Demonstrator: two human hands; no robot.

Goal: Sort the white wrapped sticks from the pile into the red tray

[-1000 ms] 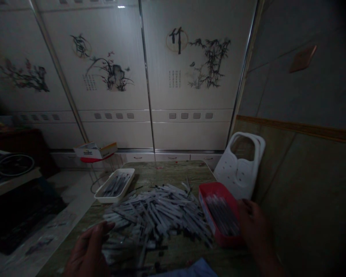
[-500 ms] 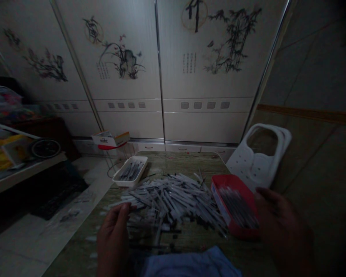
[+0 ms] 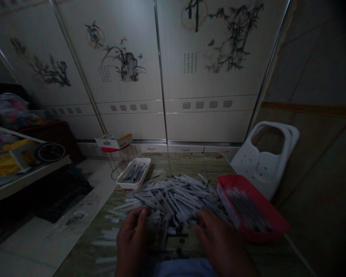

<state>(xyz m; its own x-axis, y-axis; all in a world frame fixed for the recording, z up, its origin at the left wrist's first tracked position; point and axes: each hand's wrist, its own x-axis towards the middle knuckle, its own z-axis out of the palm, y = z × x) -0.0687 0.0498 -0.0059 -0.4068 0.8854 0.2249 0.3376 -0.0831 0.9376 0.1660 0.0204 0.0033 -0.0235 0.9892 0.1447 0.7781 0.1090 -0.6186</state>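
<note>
A heap of thin, whitish pens or pen tubes [image 3: 178,196] with some dark ends lies across the table. At the heap's near left side, my left hand [image 3: 132,238] is closed in a pinch, thumb against forefinger; what it holds, if anything, is too dark to make out. My right hand [image 3: 216,234] reaches to the heap's near right edge, its thumb and forefinger slightly apart beside the tubes. To its right stands a red bin [image 3: 276,215] with a bundle of slim pens [image 3: 249,209] in it. Small dark pieces [image 3: 178,236] lie between the hands.
A white tray [image 3: 147,169] of similar pens sits at the table's far left. Loose pale strips [image 3: 103,243] lie along the left edge of the table [image 3: 173,159]. A folded white chair [image 3: 262,161] leans at the right. Behind are a small box [image 3: 112,143] and sliding doors [image 3: 202,125].
My right hand has moved left from the red bin to the heap. My left hand has shifted slightly right, still pinched. The view has tilted a little.
</note>
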